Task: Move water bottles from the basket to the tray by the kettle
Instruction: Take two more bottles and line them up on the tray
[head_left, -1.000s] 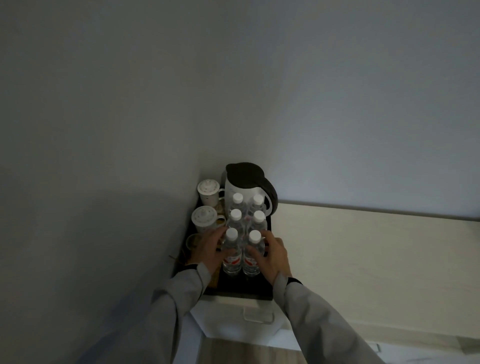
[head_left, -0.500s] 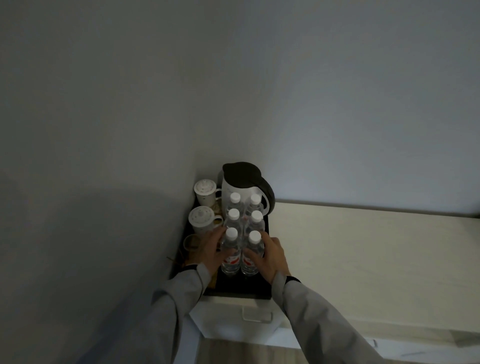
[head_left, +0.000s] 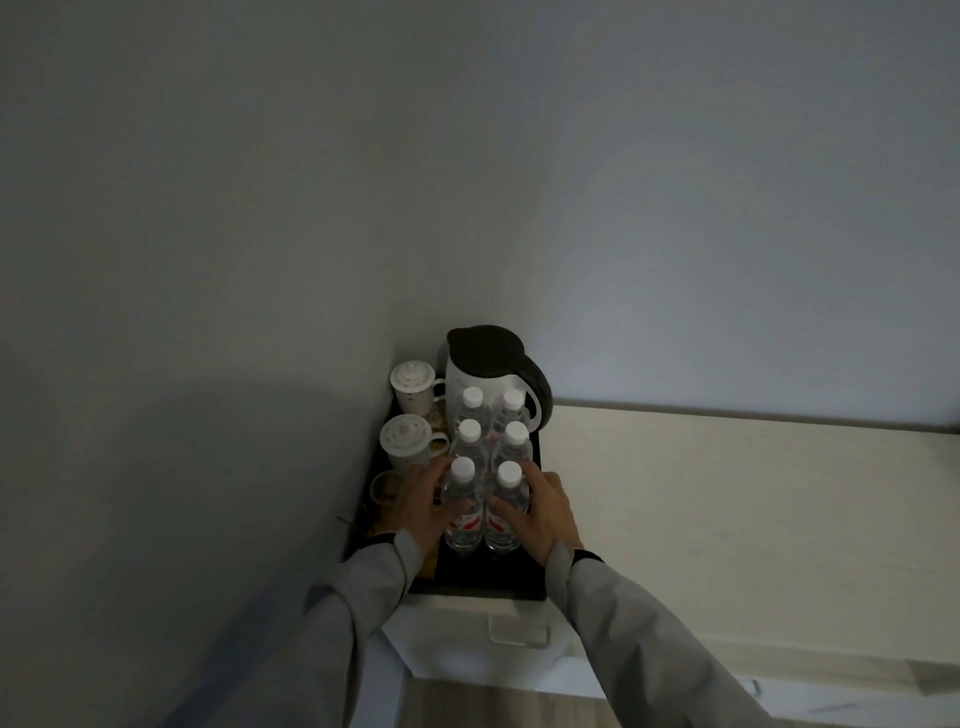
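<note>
Several clear water bottles with white caps stand upright in two rows on a dark tray (head_left: 483, 586), in front of a white kettle (head_left: 467, 384) with a dark lid. My left hand (head_left: 423, 501) wraps the front left bottle (head_left: 462, 512). My right hand (head_left: 543, 512) wraps the front right bottle (head_left: 505, 514). Both front bottles rest on the tray with red labels showing. No basket is in view.
Two lidded white cups (head_left: 410, 384) (head_left: 405, 441) and a small glass (head_left: 384, 488) stand on the tray's left side, against the left wall. A pale counter (head_left: 727, 509) stretches to the right. A drawer with a handle (head_left: 517, 631) sits below the tray.
Both hands stay on the two front bottles; the bottles have barely shifted. The view has drifted slightly.
</note>
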